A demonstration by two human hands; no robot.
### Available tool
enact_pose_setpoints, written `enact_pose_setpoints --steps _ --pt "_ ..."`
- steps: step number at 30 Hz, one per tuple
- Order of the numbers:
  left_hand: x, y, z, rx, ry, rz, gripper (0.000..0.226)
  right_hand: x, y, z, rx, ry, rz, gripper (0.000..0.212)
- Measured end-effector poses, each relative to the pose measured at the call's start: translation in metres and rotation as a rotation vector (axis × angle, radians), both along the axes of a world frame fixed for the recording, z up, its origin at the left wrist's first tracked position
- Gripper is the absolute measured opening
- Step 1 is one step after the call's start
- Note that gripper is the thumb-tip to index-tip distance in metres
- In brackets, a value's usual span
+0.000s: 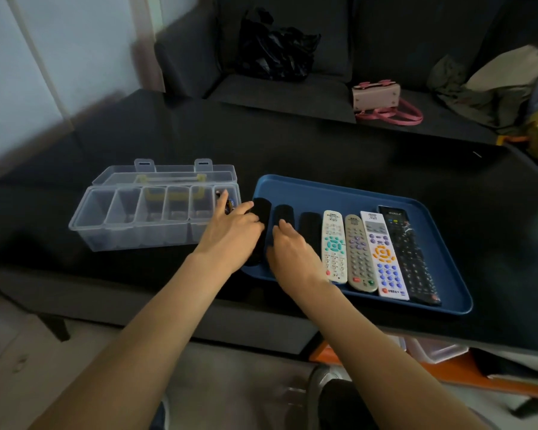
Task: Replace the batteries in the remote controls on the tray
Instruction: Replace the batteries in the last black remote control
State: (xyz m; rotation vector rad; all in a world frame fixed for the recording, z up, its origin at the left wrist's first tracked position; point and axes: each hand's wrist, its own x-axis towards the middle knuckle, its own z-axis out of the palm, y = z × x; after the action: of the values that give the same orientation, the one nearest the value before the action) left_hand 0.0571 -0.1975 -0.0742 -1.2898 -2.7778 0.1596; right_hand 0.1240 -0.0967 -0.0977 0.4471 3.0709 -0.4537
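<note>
1. Head view, nearest part: two bare forearms reach forward from the bottom edge, over the near edge of the dark desk, toward the left end of a blue tray.
2. Head view, left hand: it lies on the leftmost black remote, with the thumb and fingers curled round its upper part, so it holds this remote. The remote sits at the left rim of the tray, partly over the rim as far as can be seen.
3. Head view, right hand: its fingers are bent and the tips press on the second black remote. Whether it truly grips this remote or only touches it cannot be told.
4. Head view, the tray: seven remotes lie side by side along it. After the two black ones comes a third black remote, then a white remote with teal buttons, a grey remote, a white remote with orange and blue buttons and a long black remote. The three black ones at the left show no buttons, so they probably lie face down.
5. Head view, left of the tray: a clear plastic box stands with its lid open. Its rightmost compartment, just beside the tray, holds what seem to be batteries; the other compartments look empty.
6. Judgement of progress: no battery cover is seen removed and no loose battery lies on the tray, so the work seems to be near its start. Opening the first remote and all the exchanges appear left to do.
</note>
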Motion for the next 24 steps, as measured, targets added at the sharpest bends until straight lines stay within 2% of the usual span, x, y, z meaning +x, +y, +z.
enact_pose_setpoints --steps 3,6,9,11,14,17,21,24 --pt "-0.002 0.0 0.0 0.017 -0.026 -0.003 0.045 -0.006 0.0 -0.003 0.03 -0.113 0.005 0.053" --pt "-0.003 0.0 0.001 0.023 -0.05 -0.014 0.045 -0.011 -0.004 0.005 -0.003 -0.183 -0.078 0.058" --pt "-0.007 -0.002 -0.003 0.046 -0.075 -0.047 0.047 -0.011 -0.008 0.012 -0.009 -0.217 -0.085 0.053" --pt "-0.01 -0.005 -0.007 0.142 -0.113 -0.082 0.047 -0.01 -0.008 0.014 -0.022 -0.203 -0.094 0.048" --pt "-0.011 -0.01 -0.006 0.4 -0.184 -0.101 0.047 -0.009 -0.002 0.018 -0.041 -0.066 -0.102 0.032" --pt "-0.017 -0.024 0.002 0.56 -0.151 -0.033 0.041 -0.016 -0.002 0.025 -0.029 0.055 -0.086 0.025" --pt "-0.024 -0.044 0.005 0.54 -0.052 0.081 0.037 -0.033 -0.013 0.027 -0.102 0.025 -0.108 0.027" --pt "-0.03 -0.053 0.001 0.463 -0.025 0.197 0.044 -0.047 -0.018 0.025 -0.188 -0.051 -0.201 0.036"
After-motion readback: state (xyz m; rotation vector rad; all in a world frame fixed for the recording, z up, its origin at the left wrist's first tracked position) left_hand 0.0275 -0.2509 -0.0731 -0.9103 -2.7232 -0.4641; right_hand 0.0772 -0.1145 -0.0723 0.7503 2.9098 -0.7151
